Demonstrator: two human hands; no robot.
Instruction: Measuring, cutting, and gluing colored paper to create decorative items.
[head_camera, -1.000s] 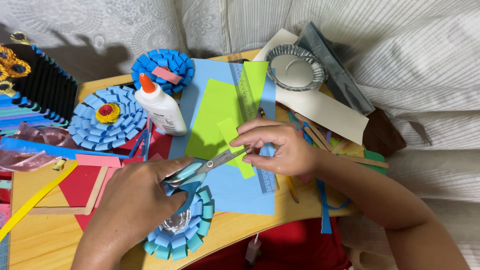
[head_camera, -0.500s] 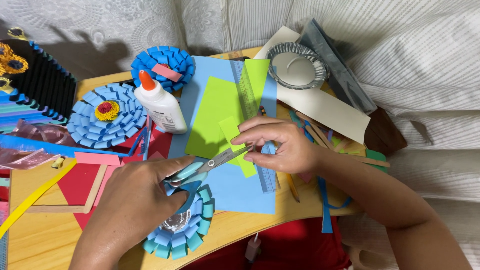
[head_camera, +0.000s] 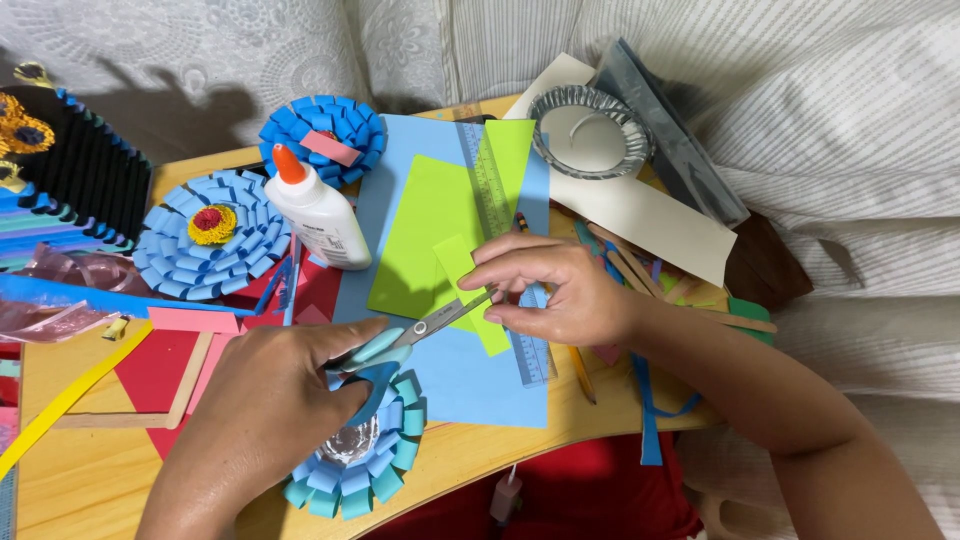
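My left hand grips blue-handled scissors, whose blades reach a small lime-green paper strip. My right hand pinches that strip from the right and holds it over a light-blue sheet. A larger lime-green sheet lies under the strip. A clear ruler runs down beneath my right hand. A blue paper-loop flower sits under my left hand.
A white glue bottle with an orange cap stands beside two blue paper flowers. A foil tin rests on a cream strip at the back right. Red paper, wooden sticks and a yellow strip lie at left on the wooden board.
Almost nothing differs; my hands and the scissors stay at the green strip, with the blades shifted only slightly.
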